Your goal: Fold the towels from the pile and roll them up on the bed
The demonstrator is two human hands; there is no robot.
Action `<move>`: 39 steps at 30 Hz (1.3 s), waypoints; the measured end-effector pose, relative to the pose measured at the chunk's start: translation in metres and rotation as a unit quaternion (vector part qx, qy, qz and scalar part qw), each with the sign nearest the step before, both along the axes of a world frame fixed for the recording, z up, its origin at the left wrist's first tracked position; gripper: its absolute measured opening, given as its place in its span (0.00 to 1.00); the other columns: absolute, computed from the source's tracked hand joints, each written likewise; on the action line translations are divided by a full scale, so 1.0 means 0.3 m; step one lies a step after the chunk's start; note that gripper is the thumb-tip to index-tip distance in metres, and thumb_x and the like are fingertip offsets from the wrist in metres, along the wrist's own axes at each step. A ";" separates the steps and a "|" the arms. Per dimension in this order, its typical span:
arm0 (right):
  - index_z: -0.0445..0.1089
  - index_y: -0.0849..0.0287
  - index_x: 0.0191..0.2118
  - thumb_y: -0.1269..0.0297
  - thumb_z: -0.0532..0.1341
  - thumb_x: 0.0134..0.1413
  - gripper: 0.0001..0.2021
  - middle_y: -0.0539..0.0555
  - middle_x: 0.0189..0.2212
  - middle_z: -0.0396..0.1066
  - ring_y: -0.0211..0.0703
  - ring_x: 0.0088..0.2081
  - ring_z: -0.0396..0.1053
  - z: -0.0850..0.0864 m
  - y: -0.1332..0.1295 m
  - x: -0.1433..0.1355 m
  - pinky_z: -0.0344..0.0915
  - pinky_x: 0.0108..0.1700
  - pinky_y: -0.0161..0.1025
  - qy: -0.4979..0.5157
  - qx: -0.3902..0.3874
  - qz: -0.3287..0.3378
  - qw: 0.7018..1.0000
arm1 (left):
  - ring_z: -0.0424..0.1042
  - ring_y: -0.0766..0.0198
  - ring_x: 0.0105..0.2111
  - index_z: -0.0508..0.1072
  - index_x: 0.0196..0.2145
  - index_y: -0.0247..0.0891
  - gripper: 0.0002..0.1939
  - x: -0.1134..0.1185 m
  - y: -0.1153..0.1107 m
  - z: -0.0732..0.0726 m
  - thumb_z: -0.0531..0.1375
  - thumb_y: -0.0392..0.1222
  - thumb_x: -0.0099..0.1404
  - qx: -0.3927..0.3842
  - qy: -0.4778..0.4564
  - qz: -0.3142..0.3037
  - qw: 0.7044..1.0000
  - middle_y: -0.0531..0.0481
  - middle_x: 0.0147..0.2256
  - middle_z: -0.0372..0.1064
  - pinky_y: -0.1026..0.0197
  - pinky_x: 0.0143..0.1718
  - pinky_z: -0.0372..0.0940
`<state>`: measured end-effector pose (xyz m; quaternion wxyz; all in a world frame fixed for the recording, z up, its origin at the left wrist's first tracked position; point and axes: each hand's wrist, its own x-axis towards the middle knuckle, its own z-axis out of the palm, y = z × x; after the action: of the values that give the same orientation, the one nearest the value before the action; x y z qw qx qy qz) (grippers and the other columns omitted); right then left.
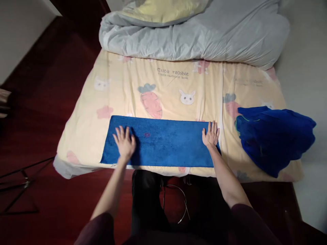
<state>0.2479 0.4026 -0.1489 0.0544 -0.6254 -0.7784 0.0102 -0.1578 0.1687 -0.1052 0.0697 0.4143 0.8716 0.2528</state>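
Observation:
A blue towel (168, 144) lies flat in a long rectangle near the bed's front edge, its long side running left to right. Fingers spread, my left hand (125, 143) rests on the towel's left part. My right hand (211, 134) lies flat at the towel's right end, fingers stretched away from me. Neither hand grips anything. A small reddish mark shows on the towel just right of my left hand. Off to the right sits a loose heap of darker blue cloth (276, 139) with some green edging.
The bed has a yellow sheet (173, 95) printed with rabbits and carrots. A grey quilt (178, 41) is bunched along the far side. Thin black metal legs (25, 183) stand on the dark red floor at left. A wall (309, 68) borders the bed's right side.

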 end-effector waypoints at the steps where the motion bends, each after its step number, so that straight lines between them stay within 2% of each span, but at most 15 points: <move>1: 0.46 0.66 0.77 0.56 0.43 0.73 0.34 0.64 0.78 0.41 0.54 0.78 0.38 -0.002 0.001 0.000 0.42 0.75 0.61 0.001 0.001 0.002 1.000 | 0.46 0.44 0.75 0.67 0.67 0.34 0.29 0.123 -0.059 -0.002 0.49 0.50 0.76 0.038 -0.034 -0.018 0.999 0.34 0.73 0.51 0.35 0.74 0.43; 3: 0.45 0.65 0.77 0.56 0.43 0.73 0.34 0.64 0.78 0.41 0.54 0.78 0.38 -0.006 0.003 -0.001 0.41 0.75 0.62 0.004 0.000 0.002 1.000 | 0.63 0.48 0.68 0.74 0.60 0.38 0.23 0.385 -0.198 -0.020 0.52 0.51 0.76 0.098 -0.150 -0.063 0.982 0.35 0.65 0.66 0.41 0.71 0.55; 5: 0.44 0.64 0.78 0.56 0.43 0.72 0.34 0.64 0.78 0.41 0.54 0.78 0.37 -0.010 0.008 -0.001 0.41 0.75 0.63 0.001 -0.008 -0.001 1.000 | 0.76 0.51 0.54 0.80 0.51 0.43 0.18 0.615 -0.338 -0.045 0.55 0.53 0.75 0.104 -0.294 -0.062 0.948 0.39 0.51 0.78 0.47 0.62 0.68; 7: 0.44 0.65 0.78 0.57 0.43 0.72 0.34 0.65 0.78 0.41 0.54 0.78 0.37 -0.011 0.012 0.000 0.41 0.75 0.63 -0.014 -0.019 -0.005 1.000 | 0.80 0.54 0.45 0.81 0.49 0.42 0.18 0.770 -0.440 -0.068 0.58 0.55 0.74 0.086 -0.431 -0.006 0.898 0.42 0.45 0.80 0.50 0.53 0.73; 9: 0.43 0.66 0.78 0.57 0.42 0.73 0.34 0.65 0.78 0.40 0.54 0.78 0.37 -0.006 0.015 0.003 0.43 0.75 0.63 -0.034 -0.030 -0.004 0.999 | 0.80 0.56 0.39 0.78 0.54 0.40 0.24 0.840 -0.485 -0.082 0.62 0.59 0.71 0.103 -0.546 0.059 0.829 0.43 0.41 0.81 0.52 0.47 0.74; 12: 0.46 0.70 0.77 0.59 0.42 0.72 0.33 0.67 0.77 0.42 0.59 0.78 0.38 0.026 0.019 -0.002 0.43 0.74 0.67 -0.050 -0.041 0.001 0.998 | 0.80 0.57 0.38 0.75 0.59 0.38 0.32 0.833 -0.467 -0.081 0.67 0.61 0.66 0.153 -0.679 0.095 0.712 0.43 0.41 0.81 0.54 0.44 0.74; 14: 0.51 0.73 0.74 0.63 0.45 0.70 0.32 0.69 0.76 0.44 0.62 0.77 0.39 0.066 0.022 -0.033 0.41 0.74 0.70 -0.042 -0.037 0.023 0.998 | 0.81 0.57 0.39 0.75 0.58 0.39 0.32 0.799 -0.435 -0.067 0.71 0.58 0.63 0.179 -0.731 0.107 0.650 0.42 0.44 0.81 0.54 0.45 0.74; 16: 0.56 0.72 0.72 0.67 0.48 0.67 0.31 0.69 0.75 0.49 0.61 0.77 0.40 0.113 0.023 -0.101 0.40 0.74 0.69 -0.017 -0.036 0.080 0.996 | 0.81 0.56 0.42 0.76 0.56 0.39 0.30 0.770 -0.406 -0.048 0.74 0.54 0.59 0.196 -0.760 0.132 0.606 0.40 0.47 0.81 0.54 0.47 0.74; 19: 0.62 0.67 0.70 0.70 0.51 0.65 0.29 0.66 0.71 0.59 0.59 0.73 0.51 0.168 0.015 -0.277 0.44 0.75 0.64 0.051 -0.077 0.203 0.975 | 0.82 0.54 0.44 0.77 0.53 0.36 0.29 0.752 -0.372 -0.023 0.76 0.49 0.57 0.206 -0.783 0.177 0.559 0.35 0.50 0.80 0.51 0.52 0.73; 22: 0.66 0.64 0.68 0.67 0.52 0.69 0.25 0.66 0.65 0.67 0.60 0.68 0.59 0.184 -0.003 -0.488 0.52 0.72 0.62 0.106 -0.139 0.282 0.943 | 0.82 0.52 0.46 0.78 0.49 0.35 0.22 0.748 -0.331 -0.008 0.74 0.44 0.59 0.204 -0.796 0.203 0.532 0.35 0.52 0.79 0.47 0.57 0.71; 25: 0.72 0.63 0.61 0.64 0.57 0.70 0.19 0.66 0.60 0.70 0.61 0.65 0.60 0.173 -0.015 -0.654 0.56 0.69 0.62 0.109 -0.171 0.281 0.938 | 0.80 0.50 0.52 0.76 0.38 0.36 0.10 0.738 -0.273 0.003 0.71 0.42 0.63 0.214 -0.808 0.216 0.505 0.36 0.56 0.77 0.45 0.63 0.68; 27: 0.75 0.62 0.56 0.64 0.61 0.69 0.15 0.66 0.59 0.70 0.62 0.65 0.60 0.165 -0.010 -0.720 0.55 0.69 0.63 0.095 -0.182 0.262 0.943 | 0.76 0.49 0.58 0.74 0.35 0.36 0.08 0.728 -0.233 0.010 0.68 0.42 0.67 0.216 -0.814 0.233 0.486 0.36 0.58 0.75 0.45 0.66 0.66; 30: 0.76 0.63 0.49 0.65 0.65 0.66 0.10 0.65 0.57 0.70 0.63 0.66 0.60 0.164 0.022 -0.760 0.55 0.69 0.64 0.070 -0.210 0.227 0.948 | 0.71 0.51 0.63 0.77 0.39 0.35 0.07 0.722 -0.192 0.016 0.63 0.42 0.72 0.211 -0.818 0.262 0.468 0.36 0.61 0.72 0.48 0.68 0.65; 33: 0.75 0.62 0.47 0.63 0.67 0.64 0.09 0.64 0.54 0.73 0.61 0.63 0.65 0.173 0.061 -0.762 0.59 0.67 0.61 0.067 -0.257 0.200 0.943 | 0.70 0.53 0.65 0.79 0.44 0.35 0.11 0.732 -0.183 0.014 0.58 0.43 0.76 0.208 -0.822 0.264 0.459 0.37 0.63 0.70 0.52 0.68 0.65; 39: 0.71 0.58 0.52 0.64 0.65 0.64 0.12 0.59 0.51 0.74 0.53 0.55 0.71 0.235 0.061 -0.735 0.67 0.61 0.52 0.130 -0.266 0.200 0.934 | 0.74 0.55 0.60 0.80 0.43 0.33 0.13 0.762 -0.212 0.021 0.58 0.43 0.77 0.213 -0.801 0.280 0.485 0.35 0.59 0.74 0.54 0.65 0.67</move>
<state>0.0272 0.4209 -0.0783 -0.0169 -0.4415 -0.8424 0.3086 0.0706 0.1050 -0.0989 0.5726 -0.2306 0.4289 0.6596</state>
